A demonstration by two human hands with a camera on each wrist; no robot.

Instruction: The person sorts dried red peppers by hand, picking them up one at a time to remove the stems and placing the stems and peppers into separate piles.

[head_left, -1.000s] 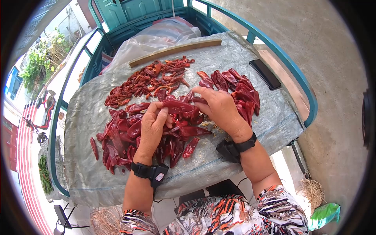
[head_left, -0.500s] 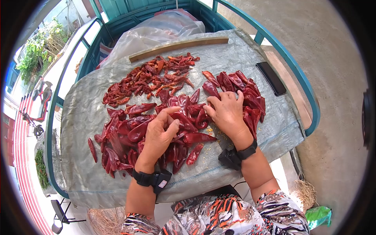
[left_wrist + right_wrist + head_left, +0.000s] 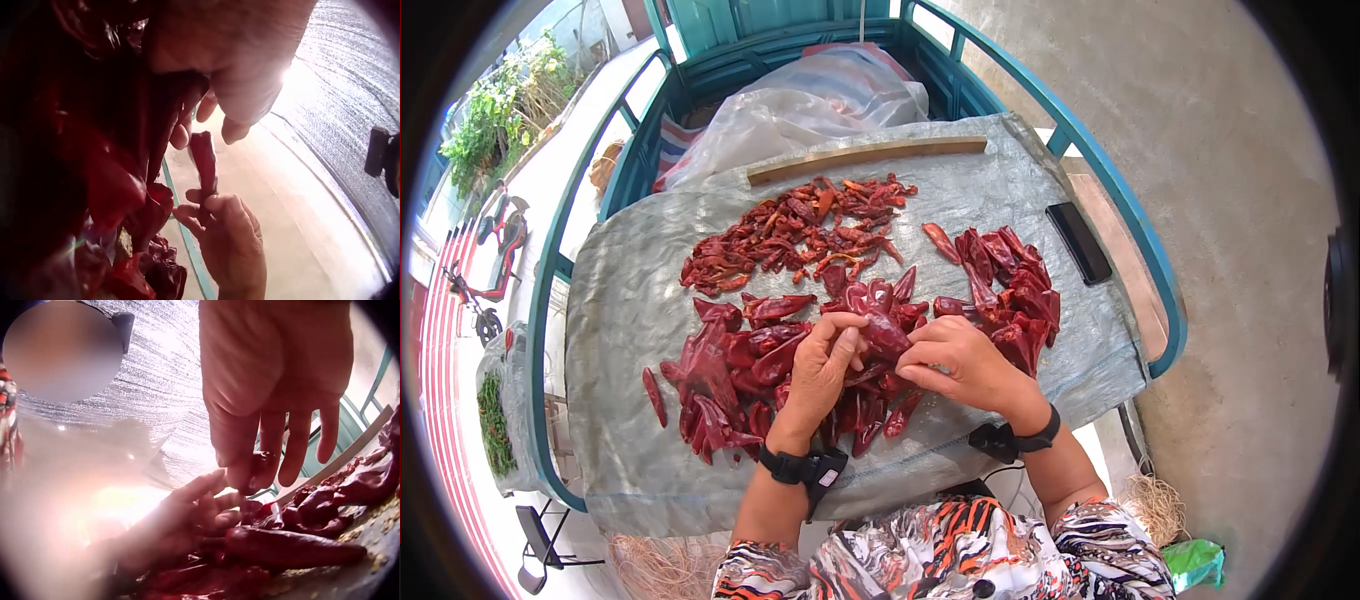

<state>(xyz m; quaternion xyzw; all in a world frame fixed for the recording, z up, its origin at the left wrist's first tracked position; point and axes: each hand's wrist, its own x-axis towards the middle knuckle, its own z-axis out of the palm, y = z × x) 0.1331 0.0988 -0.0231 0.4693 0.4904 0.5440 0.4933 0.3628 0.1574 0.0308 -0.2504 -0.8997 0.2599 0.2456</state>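
Note:
My right hand [image 3: 960, 365] pinches a dark red dried chili pepper [image 3: 204, 162] between thumb and fingers. The pepper points toward my left hand [image 3: 820, 370], whose thumb and fingers are apart and loosely bent close to its free end. Both hands are over the near part of a heap of large glossy chilies [image 3: 730, 365]. A second group of big chilies [image 3: 1020, 300] lies to the right of my right hand. Smaller, wrinkled orange-red chilies [image 3: 800, 235] are spread farther back. In the right wrist view, a long chili [image 3: 294, 548] lies below the hands.
A grey woven sheet [image 3: 630, 290] covers the work surface, with loose seeds [image 3: 375, 562] on it. A wooden strip [image 3: 870, 160] lies across the back and a phone [image 3: 1078, 243] at the right. Teal rails [image 3: 1115, 210] run along the cart's sides. Plastic sheeting [image 3: 810, 110] fills the bed behind.
A second ago both hands were at a chili held by the left. Half a second ago the right hand was at the right group; now it is back beside the left with a chili.

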